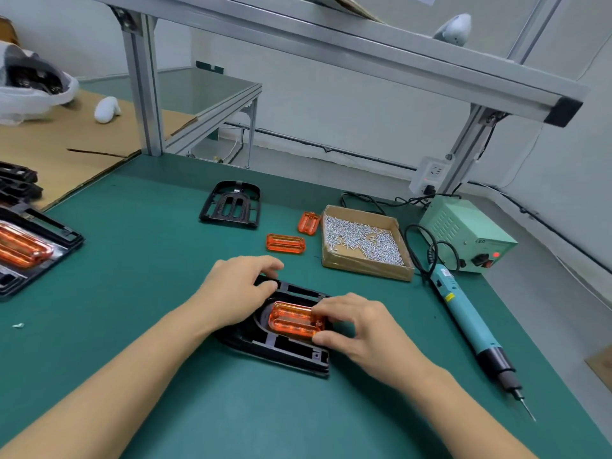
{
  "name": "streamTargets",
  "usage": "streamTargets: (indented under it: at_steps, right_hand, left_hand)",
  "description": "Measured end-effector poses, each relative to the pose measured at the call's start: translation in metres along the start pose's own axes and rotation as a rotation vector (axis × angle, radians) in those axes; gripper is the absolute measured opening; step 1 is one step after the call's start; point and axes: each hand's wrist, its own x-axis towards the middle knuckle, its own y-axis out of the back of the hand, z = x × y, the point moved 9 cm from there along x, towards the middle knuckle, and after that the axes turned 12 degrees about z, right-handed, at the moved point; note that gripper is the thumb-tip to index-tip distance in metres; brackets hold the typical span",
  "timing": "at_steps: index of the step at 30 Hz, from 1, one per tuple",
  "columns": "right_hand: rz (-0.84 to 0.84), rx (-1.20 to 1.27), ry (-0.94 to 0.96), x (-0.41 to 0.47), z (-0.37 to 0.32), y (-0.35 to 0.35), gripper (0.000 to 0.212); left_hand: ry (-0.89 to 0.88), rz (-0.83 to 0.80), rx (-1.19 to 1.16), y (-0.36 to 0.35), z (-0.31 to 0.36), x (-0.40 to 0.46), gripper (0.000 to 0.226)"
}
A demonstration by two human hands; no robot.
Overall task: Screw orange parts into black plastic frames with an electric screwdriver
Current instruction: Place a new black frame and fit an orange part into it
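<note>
The orange part [294,319] lies in the middle recess of the black frame [281,342] on the green mat [149,260], in front of the person; if it is not fully seated, though the blur hides that, the screw holes may not line up. The right hand [357,326] pinches its right end between thumb and partly closed fingers. The left hand [238,286] rests curled on the frame's far-left corner, steadying it, while the electric screwdriver [470,323] lies untouched to the right.
</note>
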Motion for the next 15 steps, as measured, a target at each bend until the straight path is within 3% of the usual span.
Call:
streamTargets:
  at_steps: [9,15]
  right_hand:
    - [-0.094,-0.267,-0.023,0.021,0.007,-0.003,0.037]
    - [-0.095,-0.102,-0.188,0.020,0.024,-0.004,0.037]
  left_hand:
    - [-0.033,0.101,0.113,0.004,0.005,0.007,0.028]
    - [-0.005,0.114,0.120,0.003,0.002,0.006,0.033]
